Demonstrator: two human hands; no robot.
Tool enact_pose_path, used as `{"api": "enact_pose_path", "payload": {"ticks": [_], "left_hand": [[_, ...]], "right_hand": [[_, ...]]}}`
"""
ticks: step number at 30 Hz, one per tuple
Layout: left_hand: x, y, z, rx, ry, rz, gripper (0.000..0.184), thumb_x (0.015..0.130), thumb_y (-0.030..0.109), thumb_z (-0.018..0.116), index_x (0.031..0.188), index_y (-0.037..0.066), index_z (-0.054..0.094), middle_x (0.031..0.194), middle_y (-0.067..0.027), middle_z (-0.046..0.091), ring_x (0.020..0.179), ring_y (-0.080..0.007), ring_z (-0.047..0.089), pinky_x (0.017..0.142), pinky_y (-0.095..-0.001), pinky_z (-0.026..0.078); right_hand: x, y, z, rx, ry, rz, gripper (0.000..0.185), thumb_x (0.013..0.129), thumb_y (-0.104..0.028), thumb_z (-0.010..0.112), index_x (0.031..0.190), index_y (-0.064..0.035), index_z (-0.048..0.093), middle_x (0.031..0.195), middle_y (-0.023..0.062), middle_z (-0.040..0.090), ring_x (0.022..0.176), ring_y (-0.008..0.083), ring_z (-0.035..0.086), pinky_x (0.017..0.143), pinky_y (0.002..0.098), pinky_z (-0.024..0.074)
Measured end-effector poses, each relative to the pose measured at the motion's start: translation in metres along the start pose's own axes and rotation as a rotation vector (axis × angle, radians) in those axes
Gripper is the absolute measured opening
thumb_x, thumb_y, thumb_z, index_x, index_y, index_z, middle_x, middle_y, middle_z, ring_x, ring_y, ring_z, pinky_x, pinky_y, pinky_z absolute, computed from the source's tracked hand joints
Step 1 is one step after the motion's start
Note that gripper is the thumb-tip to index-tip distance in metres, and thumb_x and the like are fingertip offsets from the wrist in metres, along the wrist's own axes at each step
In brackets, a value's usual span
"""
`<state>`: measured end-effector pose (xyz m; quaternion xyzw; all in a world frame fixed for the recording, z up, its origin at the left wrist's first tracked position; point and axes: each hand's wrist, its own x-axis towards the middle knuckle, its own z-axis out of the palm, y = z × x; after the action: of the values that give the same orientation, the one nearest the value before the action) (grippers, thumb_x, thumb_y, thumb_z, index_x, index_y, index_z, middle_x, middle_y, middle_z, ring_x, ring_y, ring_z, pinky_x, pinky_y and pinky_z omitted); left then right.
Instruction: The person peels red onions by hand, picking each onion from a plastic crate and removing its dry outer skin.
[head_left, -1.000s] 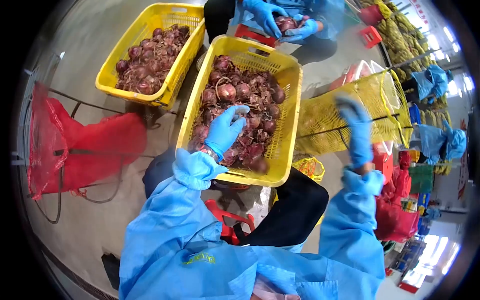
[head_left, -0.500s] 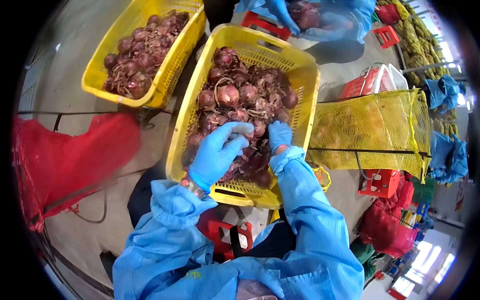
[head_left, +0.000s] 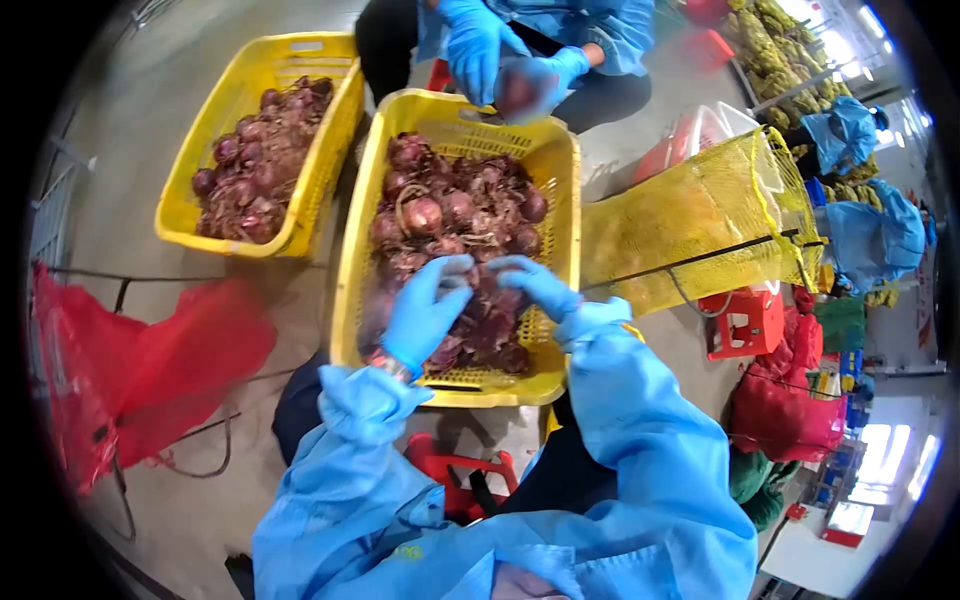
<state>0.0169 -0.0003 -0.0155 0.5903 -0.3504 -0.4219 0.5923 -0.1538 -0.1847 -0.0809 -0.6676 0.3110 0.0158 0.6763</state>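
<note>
In front of me stands a yellow crate (head_left: 352,250) filled with red onions (head_left: 422,215) and loose dry skins. My left hand (head_left: 428,308), in a blue glove, is over the lower left part of the onions, its thumb and fingers apart. My right hand (head_left: 537,285), also gloved, reaches over the right side of the pile with spread, slightly bent fingers. A small gap lies between the two hands. Neither hand shows an onion in its grip.
A second yellow crate (head_left: 175,210) of onions stands at the left. Across from me, a co-worker's gloved hands (head_left: 478,55) hold a blurred onion. A red net bag (head_left: 160,350) hangs left, a yellow net bag (head_left: 680,225) right, near a red stool (head_left: 742,322).
My right hand has come from above the yellow net bag, at the right, to the crate, then lifted slightly with its fingers spread. My left hand remains over the onions. The view has shifted.
</note>
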Motion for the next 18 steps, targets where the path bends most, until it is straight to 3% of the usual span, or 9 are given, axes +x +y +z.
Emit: {"api": "enact_pose_path", "payload": {"ticks": [1, 2, 4, 5, 6, 8, 9, 14, 18], "left_hand": [[-0.003, 0.002, 0.001, 0.069, -0.004, -0.055, 0.048, 0.084, 0.011, 0.068, 0.129, 0.006, 0.052, 0.105, -0.0059, 0.062, 0.082, -0.0091, 0.057, 0.075, -0.0261, 0.05], [-0.006, 0.004, 0.003, 0.135, -0.01, -0.108, 0.058, 0.082, 0.013, 0.072, 0.135, 0.007, 0.048, 0.107, -0.0082, 0.061, 0.081, -0.0095, 0.056, 0.075, -0.0268, 0.05], [-0.01, 0.001, 0.014, 0.17, -0.063, -0.088, 0.083, 0.077, 0.017, 0.078, 0.146, 0.01, 0.033, 0.115, -0.0127, 0.057, 0.078, -0.0114, 0.055, 0.074, -0.0277, 0.05], [-0.013, 0.004, 0.018, 0.097, -0.144, -0.126, 0.097, 0.074, 0.018, 0.081, 0.15, 0.011, 0.022, 0.125, -0.017, 0.052, 0.087, -0.0177, 0.057, 0.079, -0.0303, 0.05], [-0.016, -0.001, 0.026, 0.118, -0.151, 0.076, 0.102, 0.073, 0.018, 0.082, 0.151, 0.01, 0.018, 0.132, -0.0188, 0.048, 0.103, -0.0229, 0.056, 0.087, -0.0325, 0.049], [-0.023, -0.009, 0.04, -0.022, -0.225, 0.1, 0.104, 0.072, 0.018, 0.083, 0.151, 0.009, 0.017, 0.138, -0.0193, 0.045, 0.119, -0.0245, 0.05, 0.098, -0.0331, 0.044], [-0.025, -0.029, 0.052, -0.038, -0.092, 0.141, 0.102, 0.072, 0.015, 0.083, 0.151, 0.009, 0.018, 0.139, -0.0173, 0.045, 0.125, -0.0238, 0.047, 0.103, -0.0338, 0.041], [-0.009, -0.081, 0.052, -0.347, -0.11, 0.071, 0.09, 0.074, 0.005, 0.078, 0.147, 0.009, 0.026, 0.141, -0.0106, 0.043, 0.129, -0.0213, 0.043, 0.109, -0.0352, 0.037], [-0.012, -0.035, 0.049, -0.406, -0.088, 0.062, 0.077, 0.077, 0.006, 0.074, 0.143, 0.009, 0.034, 0.138, -0.0062, 0.045, 0.125, -0.0181, 0.045, 0.107, -0.0344, 0.039]], "right_hand": [[-0.016, -0.026, 0.009, 0.233, 0.086, 0.091, 0.036, 0.093, -0.023, 0.058, 0.126, -0.0078, 0.058, 0.114, 0.0056, 0.062, 0.097, 0.0132, 0.059, 0.083, 0.0275, 0.0484], [-0.024, -0.039, 0.015, 0.42, 0.029, -0.121, 0.038, 0.096, -0.027, 0.054, 0.129, -0.0077, 0.055, 0.116, 0.0057, 0.061, 0.101, 0.0138, 0.059, 0.083, 0.0273, 0.0492], [-0.054, -0.078, 0.038, 0.701, 0.16, -0.084, 0.043, 0.097, -0.03, 0.051, 0.133, -0.0067, 0.05, 0.118, 0.0057, 0.059, 0.105, 0.0159, 0.058, 0.086, 0.0286, 0.0497], [-0.06, -0.073, 0.045, 0.634, 0.21, -0.164, 0.044, 0.098, -0.031, 0.051, 0.134, -0.0058, 0.048, 0.119, 0.006, 0.059, 0.106, 0.0164, 0.058, 0.088, 0.0297, 0.0494], [-0.065, -0.065, 0.052, 0.567, 0.258, -0.243, 0.046, 0.098, -0.033, 0.05, 0.135, -0.0049, 0.047, 0.121, 0.0063, 0.058, 0.107, 0.017, 0.057, 0.089, 0.0308, 0.0492], [-0.074, -0.061, 0.073, 0.641, 0.322, -0.289, 0.048, 0.099, -0.032, 0.05, 0.136, -0.0017, 0.045, 0.124, 0.0087, 0.056, 0.112, 0.0181, 0.055, 0.095, 0.0327, 0.0476], [-0.078, -0.062, 0.083, 0.575, 0.327, -0.3, 0.045, 0.098, -0.029, 0.052, 0.134, -0.0017, 0.046, 0.126, 0.008, 0.055, 0.114, 0.017, 0.054, 0.098, 0.0319, 0.0446], [-0.081, -0.091, 0.086, 0.415, 0.337, -0.319, 0.034, 0.094, -0.023, 0.058, 0.12, -0.0001, 0.058, 0.117, 0.0076, 0.061, 0.107, 0.0142, 0.056, 0.097, 0.0291, 0.0439], [-0.078, -0.098, 0.071, 0.359, 0.37, -0.271, 0.028, 0.095, -0.02, 0.058, 0.115, -0.0009, 0.061, 0.109, 0.0067, 0.065, 0.101, 0.0127, 0.058, 0.092, 0.0262, 0.0454]]}}
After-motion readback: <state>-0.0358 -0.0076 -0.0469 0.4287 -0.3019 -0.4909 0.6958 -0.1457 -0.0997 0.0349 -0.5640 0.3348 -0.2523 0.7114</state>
